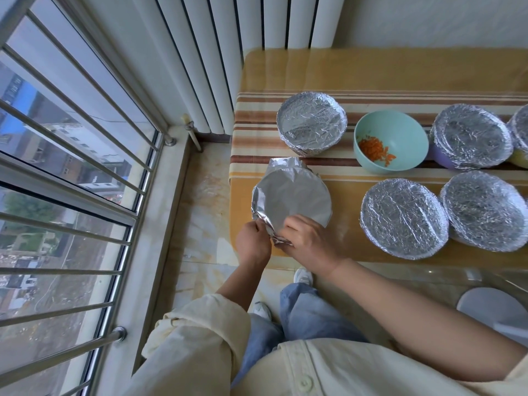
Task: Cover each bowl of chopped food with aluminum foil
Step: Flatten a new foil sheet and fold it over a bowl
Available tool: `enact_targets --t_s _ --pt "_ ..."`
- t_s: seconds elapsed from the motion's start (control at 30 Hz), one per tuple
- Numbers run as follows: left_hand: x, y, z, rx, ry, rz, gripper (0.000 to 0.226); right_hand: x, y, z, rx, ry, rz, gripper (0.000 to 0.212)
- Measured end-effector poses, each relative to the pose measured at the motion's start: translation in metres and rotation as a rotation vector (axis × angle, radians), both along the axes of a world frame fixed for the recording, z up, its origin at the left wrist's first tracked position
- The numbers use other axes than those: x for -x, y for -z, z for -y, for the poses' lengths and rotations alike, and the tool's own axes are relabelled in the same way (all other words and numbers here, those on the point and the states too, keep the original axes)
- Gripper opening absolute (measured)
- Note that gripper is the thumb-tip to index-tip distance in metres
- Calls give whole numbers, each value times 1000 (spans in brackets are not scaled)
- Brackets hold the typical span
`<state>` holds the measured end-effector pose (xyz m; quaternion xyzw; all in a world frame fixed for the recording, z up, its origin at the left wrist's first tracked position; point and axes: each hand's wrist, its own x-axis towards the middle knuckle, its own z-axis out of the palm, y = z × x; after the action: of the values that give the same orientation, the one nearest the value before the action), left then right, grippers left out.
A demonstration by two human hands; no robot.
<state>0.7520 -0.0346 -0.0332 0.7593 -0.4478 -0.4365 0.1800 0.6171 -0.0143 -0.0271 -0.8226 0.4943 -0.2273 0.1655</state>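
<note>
Fingers of the left hand and right hand pinch the crumpled near edge of the foil sheet, which is stretched over a round shape at the table's near-left corner. Beyond it a teal bowl of chopped carrot stands uncovered among foil-covered bowls.

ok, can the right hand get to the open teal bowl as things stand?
Probably yes: only bare table lies between the right hand and the teal bowl. But its fingers pinch the foil, so it must let go first.

Left hand and right hand, close together, pinch foil.
</note>
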Motion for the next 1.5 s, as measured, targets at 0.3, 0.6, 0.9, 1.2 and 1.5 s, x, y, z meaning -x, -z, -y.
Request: enact_targets --t_s 0.3,0.6,0.9,1.2,1.5 --pt "-3 -7 0 64 -54 -34 53 14 8 0 73 -61 -106 18" --pt "13 -2 -1 -35 -122 -110 37 6 7 4 66 -68 -83 17" --pt "18 3 -10 -103 -184 -205 42 0 4 8 37 -36 -78 20" --pt "15 -11 -17 -36 -320 -73 49 -2 0 12 36 36 -33 17" --pt "16 -5 -10 17 -390 -137 27 -5 1 12 11 6 -30 18"
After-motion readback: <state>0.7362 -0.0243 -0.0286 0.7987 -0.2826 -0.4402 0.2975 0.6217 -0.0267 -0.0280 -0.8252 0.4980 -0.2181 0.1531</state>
